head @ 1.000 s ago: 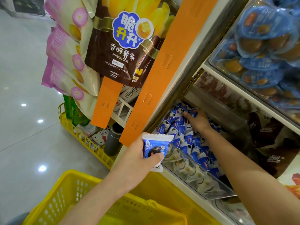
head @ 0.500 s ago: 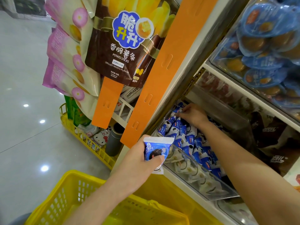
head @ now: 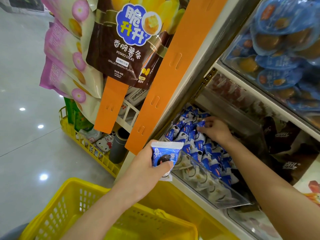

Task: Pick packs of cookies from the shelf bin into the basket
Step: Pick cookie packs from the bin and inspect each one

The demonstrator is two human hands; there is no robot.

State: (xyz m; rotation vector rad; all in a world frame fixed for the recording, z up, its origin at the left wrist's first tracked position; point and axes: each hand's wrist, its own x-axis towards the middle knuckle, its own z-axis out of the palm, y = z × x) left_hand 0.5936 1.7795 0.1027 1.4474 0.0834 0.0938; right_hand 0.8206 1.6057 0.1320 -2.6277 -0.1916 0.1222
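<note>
My left hand grips a blue and white pack of cookies in front of the shelf, above the far side of the yellow basket. Inside the clear shelf bin, full of several blue and white packs of cookies, my right hand reaches in. Its fingers pinch a small blue pack near the back of the pile. The basket's inside is mostly hidden by my left arm.
Hanging snack bags and orange strips crowd the shelf's left post. A yellow wire rack with small goods stands on the floor to the left. Above the bin, a shelf holds blue wrapped trays. Dark packs lie to the right.
My right hand has shifted right and back from the bin's left corner and now pinches a pack. My left hand has barely moved with its pack.
</note>
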